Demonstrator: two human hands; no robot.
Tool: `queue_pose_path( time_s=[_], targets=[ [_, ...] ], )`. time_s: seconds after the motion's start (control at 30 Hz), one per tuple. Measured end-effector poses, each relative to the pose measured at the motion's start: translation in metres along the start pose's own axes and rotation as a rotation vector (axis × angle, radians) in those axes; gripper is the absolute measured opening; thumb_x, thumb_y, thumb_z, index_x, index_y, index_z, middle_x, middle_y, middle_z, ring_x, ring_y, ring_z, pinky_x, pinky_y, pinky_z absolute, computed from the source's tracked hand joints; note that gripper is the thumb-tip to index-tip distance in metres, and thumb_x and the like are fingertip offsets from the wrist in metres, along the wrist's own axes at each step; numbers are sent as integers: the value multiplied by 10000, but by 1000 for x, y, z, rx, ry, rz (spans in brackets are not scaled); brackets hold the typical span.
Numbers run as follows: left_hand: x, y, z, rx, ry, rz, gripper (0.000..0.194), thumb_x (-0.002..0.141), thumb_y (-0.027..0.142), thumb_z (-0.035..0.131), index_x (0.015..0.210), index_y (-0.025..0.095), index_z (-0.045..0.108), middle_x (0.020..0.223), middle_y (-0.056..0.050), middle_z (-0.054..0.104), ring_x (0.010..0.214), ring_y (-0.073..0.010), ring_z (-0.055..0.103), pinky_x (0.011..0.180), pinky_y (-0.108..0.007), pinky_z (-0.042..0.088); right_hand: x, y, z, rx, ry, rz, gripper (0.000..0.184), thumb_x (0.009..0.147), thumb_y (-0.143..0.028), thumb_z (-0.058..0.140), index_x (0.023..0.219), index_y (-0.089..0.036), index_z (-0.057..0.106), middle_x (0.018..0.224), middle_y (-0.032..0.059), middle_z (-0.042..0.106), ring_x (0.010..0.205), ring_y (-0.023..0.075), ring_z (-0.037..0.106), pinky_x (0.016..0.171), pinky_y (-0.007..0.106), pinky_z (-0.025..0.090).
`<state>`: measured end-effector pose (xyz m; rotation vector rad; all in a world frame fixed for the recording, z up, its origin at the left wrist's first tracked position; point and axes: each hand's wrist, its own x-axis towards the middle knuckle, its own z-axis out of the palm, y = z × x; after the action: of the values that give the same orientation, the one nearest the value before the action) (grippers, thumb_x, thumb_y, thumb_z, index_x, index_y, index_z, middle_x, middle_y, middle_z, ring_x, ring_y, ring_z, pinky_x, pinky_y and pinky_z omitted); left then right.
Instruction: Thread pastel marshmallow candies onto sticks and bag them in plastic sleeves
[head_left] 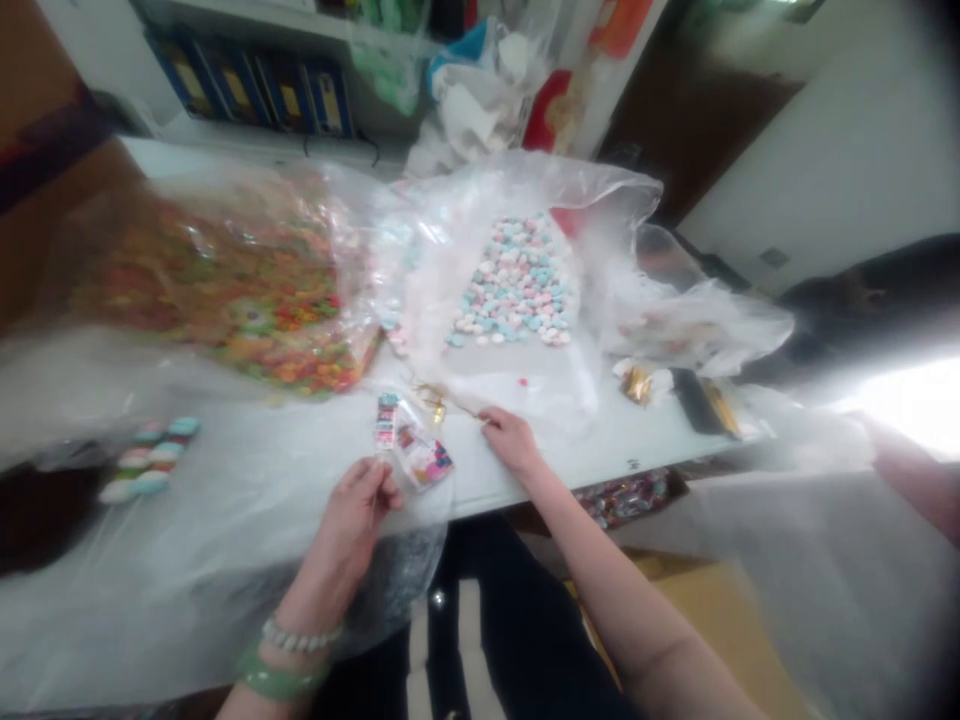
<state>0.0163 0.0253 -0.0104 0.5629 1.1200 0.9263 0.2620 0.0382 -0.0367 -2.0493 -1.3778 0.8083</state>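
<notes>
Head view — I'm seeing the left hand (349, 535) clamping its fingers on a light, floppy plastic packet (412, 445) by the edge — right hand (510, 440) hovering near a gold strip (439, 398), fingers unclear.

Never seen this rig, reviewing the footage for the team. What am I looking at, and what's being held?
No machine here: this is a single picture from a camera worn on a person's head, looking down at their two bare hands. The left hand pinches a small clear packet with colourful print. The right hand is at a thin gold strand, though its grip is hard to make out. On the white table lie clear bags holding pastel sweets and orange-and-green sweets.
</notes>
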Motion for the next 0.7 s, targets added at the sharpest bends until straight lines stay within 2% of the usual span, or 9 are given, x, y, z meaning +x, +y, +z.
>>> queue_pose_path(
  time_s=[0.1, 0.2, 0.3, 0.43, 0.57, 0.7],
  targets=[
    [-2, -3, 21, 68, -8, -34, 386, 586, 405, 809, 663, 171, 513, 547, 52, 518, 401, -44, 361, 406, -182, 267, -19, -4, -1, 172, 62, -38, 232, 753, -131, 508, 829, -212, 711, 910, 4, 726, 913, 188, 646, 867, 288, 461],
    [-5, -12, 44, 128, 12, -64, 364, 579, 388, 782, 632, 176, 492, 485, 78, 428, 362, -26, 240, 374, -190, 127, -49, -25, 13, 214, 142, -245, 213, 779, -138, 503, 806, -218, 698, 866, 8, 714, 852, 172, 642, 820, 273, 471],
    [-8, -23, 62, 127, 56, -26, 353, 541, 391, 781, 639, 173, 522, 499, 72, 430, 406, -46, 313, 395, -184, 197, -75, -44, 28, 36, 235, -431, 200, 810, -135, 498, 786, -211, 681, 795, 29, 688, 796, 180, 612, 774, 283, 453],
    [-13, -31, 69, 161, 52, -3, 379, 538, 427, 805, 660, 158, 568, 543, 50, 471, 476, -65, 378, 447, -185, 279, -83, -44, 33, -203, 346, -459, 174, 806, -110, 504, 758, -189, 651, 734, 47, 652, 742, 192, 568, 724, 303, 411],
    [-14, -33, 69, 180, 0, 3, 390, 552, 443, 818, 683, 155, 590, 587, 27, 513, 513, -78, 414, 478, -191, 319, -81, -36, 25, -328, 354, -520, 138, 810, -138, 527, 732, -191, 628, 724, 52, 632, 725, 200, 533, 681, 325, 373],
    [-12, -35, 71, 192, -12, 15, 393, 589, 466, 805, 690, 161, 578, 569, 40, 474, 498, -74, 390, 466, -189, 294, -81, -34, 19, -267, 300, -538, 138, 788, -120, 541, 754, -188, 657, 748, 55, 646, 748, 201, 542, 687, 327, 388]
  ],
)
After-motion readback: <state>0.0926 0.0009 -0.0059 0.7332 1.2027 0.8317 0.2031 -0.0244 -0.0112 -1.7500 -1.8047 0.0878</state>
